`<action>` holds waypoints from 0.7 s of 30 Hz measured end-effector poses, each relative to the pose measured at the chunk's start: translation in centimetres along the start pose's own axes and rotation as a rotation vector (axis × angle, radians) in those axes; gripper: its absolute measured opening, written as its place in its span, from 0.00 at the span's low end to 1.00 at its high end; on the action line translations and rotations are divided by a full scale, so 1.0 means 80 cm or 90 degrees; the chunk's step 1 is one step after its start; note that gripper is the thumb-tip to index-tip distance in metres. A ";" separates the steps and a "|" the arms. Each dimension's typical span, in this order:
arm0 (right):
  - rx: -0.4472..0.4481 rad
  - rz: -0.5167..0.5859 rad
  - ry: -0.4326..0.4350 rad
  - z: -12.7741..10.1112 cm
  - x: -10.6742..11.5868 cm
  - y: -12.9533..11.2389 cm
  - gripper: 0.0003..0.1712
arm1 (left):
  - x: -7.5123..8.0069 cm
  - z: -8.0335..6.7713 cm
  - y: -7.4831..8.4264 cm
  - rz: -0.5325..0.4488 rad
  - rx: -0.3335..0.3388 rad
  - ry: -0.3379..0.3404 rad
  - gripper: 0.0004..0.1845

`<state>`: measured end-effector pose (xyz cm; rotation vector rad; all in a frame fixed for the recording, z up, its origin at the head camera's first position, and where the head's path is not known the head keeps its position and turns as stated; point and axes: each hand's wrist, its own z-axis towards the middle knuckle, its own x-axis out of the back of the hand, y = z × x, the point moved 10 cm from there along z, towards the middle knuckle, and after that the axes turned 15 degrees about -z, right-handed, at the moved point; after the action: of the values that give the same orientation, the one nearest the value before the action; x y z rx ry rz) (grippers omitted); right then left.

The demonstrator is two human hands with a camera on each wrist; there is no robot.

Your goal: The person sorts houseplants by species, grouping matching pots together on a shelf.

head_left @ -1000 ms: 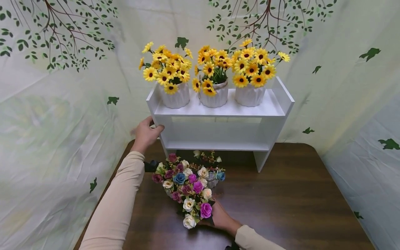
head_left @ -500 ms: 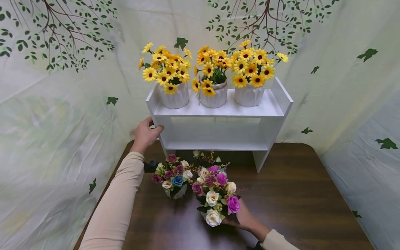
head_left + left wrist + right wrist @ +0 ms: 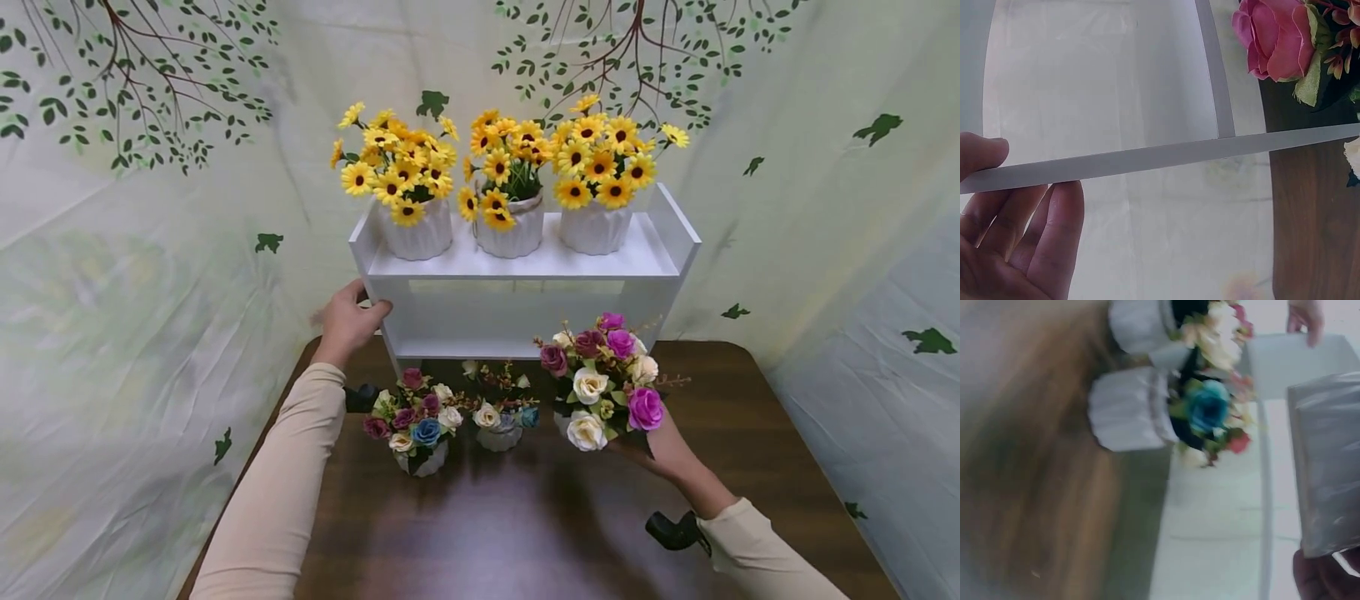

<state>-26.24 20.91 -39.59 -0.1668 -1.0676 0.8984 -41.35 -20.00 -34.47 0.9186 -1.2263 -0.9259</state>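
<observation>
The right hand (image 3: 663, 450) has its fingers curled under the mixed rose pot (image 3: 600, 379), grasping it and holding it lifted above the bench (image 3: 750, 467), toward the right edge and just in front of the white shelf (image 3: 525, 267). The left hand (image 3: 347, 321) grips the shelf's left side panel near the bench's back left corner, thumb over the edge. Two smaller rose pots (image 3: 420, 421) stand on the bench before the shelf. Three sunflower pots (image 3: 510, 179) line the top shelf.
</observation>
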 end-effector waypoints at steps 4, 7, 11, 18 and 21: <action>-0.017 -0.020 -0.021 0.029 0.007 0.005 0.48 | 0.004 -0.001 -0.002 0.002 0.002 0.001 0.29; -0.047 -0.039 -0.052 0.053 0.002 0.013 0.49 | 0.008 -0.002 -0.002 0.009 0.002 0.006 0.29; -0.079 -0.053 -0.105 0.087 -0.016 0.017 0.48 | 0.010 -0.002 -0.001 0.018 0.002 0.007 0.28; -0.045 -0.068 -0.130 0.132 -0.051 0.006 0.39 | 0.007 0.000 0.002 0.031 0.000 0.010 0.28; -0.045 -0.045 -0.119 0.143 -0.066 0.008 0.37 | 0.004 -0.001 0.003 0.028 0.003 0.004 0.28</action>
<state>-36.81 14.29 -37.77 -0.1042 -1.2726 0.8245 -41.22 -20.17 -34.13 0.8937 -1.2389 -0.8851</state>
